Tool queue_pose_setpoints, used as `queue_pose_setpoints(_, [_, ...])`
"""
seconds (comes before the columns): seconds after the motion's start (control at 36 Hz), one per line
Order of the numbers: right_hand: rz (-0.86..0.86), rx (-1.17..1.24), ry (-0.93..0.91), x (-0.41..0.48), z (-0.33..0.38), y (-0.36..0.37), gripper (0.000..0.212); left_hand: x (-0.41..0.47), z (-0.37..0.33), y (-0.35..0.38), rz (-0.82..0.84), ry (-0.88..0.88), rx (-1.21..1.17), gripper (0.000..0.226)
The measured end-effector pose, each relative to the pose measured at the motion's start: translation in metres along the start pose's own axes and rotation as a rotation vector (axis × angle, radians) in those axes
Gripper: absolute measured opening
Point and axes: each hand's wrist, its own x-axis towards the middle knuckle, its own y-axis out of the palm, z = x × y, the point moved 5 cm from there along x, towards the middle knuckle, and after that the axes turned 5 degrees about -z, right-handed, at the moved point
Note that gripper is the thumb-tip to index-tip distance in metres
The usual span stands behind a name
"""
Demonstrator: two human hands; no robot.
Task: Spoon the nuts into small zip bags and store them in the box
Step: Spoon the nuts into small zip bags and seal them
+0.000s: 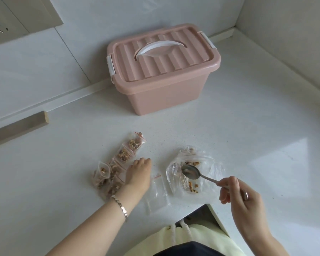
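Left hand: the left hand (pixel 138 175) lies palm down on the counter (pixel 248 135), forearm reaching in from the near left, fingers straight, against a row of filled zip bags (pixel 126 152).
Right hand: the right hand (pixel 237 193) curls its fingers round the spoon (pixel 190 171) handle, the bowl over the open clear bag (pixel 207 163).
Nuts: the loose nuts (pixel 192 186) lie in that bag.
Box: the pink box (pixel 163 89), lid on, stands far centre by the wall.
Room: bare counter between bags and box; near edge just below the right hand.

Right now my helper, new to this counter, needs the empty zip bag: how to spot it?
From the pink box, cross the counter toward its near edge. Between the left hand and the crumpled large bag lies a flat small zip bag, empty unlike the nut-filled bags.
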Motion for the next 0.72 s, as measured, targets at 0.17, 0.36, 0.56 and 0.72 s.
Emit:
queue_pose_setpoints(0.17, [-0.009,-0.017,0.006,0.001,-0.001,-0.004,0.063,0.013,-0.003,0.003,0.091,-0.038,0.077,0.026])
queue_pose_setpoints(0.36, [-0.061,-0.118,-0.11,0.004,0.01,-0.011,0.059,0.001,-0.009,-0.013,0.11,-0.049,-0.017,0.017])
queue_pose_setpoints(0.56, [0.059,-0.058,-0.227,0.012,0.032,0.008,0.055,-0.024,-0.013,-0.062,-0.185,-0.2,-0.781,0.014])
queue_pose_setpoints(0.72, [0.235,-0.084,-0.173,0.008,0.047,0.033,0.034,-0.045,-0.042,-0.085,-0.218,-0.274,-1.217,0.02])
